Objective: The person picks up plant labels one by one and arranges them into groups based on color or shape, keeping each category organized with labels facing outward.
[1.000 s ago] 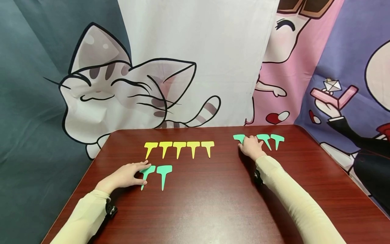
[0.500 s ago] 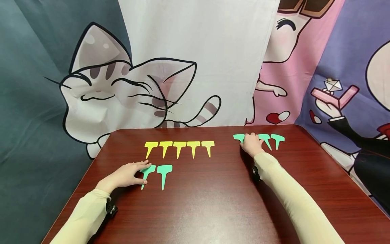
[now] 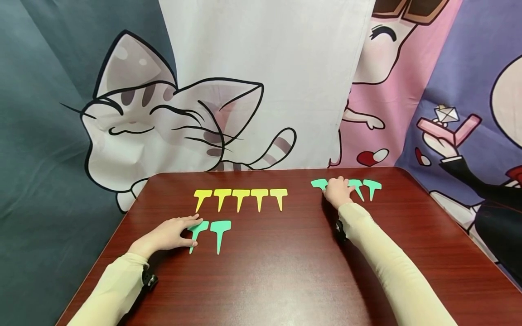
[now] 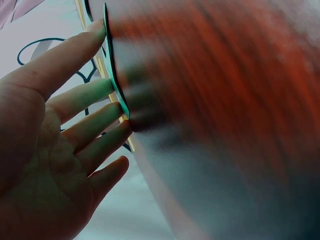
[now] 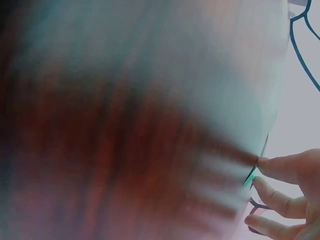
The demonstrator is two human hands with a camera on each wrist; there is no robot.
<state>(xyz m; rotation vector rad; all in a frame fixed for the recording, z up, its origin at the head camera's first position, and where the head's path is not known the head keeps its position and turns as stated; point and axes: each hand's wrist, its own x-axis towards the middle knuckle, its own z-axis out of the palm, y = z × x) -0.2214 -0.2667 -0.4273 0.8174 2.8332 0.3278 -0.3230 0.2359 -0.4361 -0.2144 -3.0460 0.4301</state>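
Observation:
My left hand (image 3: 165, 234) lies over the leftmost green T-shaped plant label (image 3: 199, 227) of the nearer pair. In the left wrist view, its thumb and fingertips touch opposite ends of the label (image 4: 114, 75), with the fingers spread and nearly straight. Another green label (image 3: 220, 226) lies just to the right. At the back right, my right hand (image 3: 338, 192) has its fingers bent down at a green label (image 3: 319, 183), partly hidden by the hand. In the right wrist view, thumb and index finger pinch a green label (image 5: 249, 180) near the tabletop.
Several yellow T-shaped labels (image 3: 241, 193) lie in a row behind the nearer green pair. Two green labels (image 3: 355, 183) sit right of my right hand, one partly covered. The brown tabletop (image 3: 277, 271) ends at a printed cartoon cloth (image 3: 265, 54).
My right hand has shifted slightly, and the green label at its left has tilted a little. My left hand has stayed on its green label.

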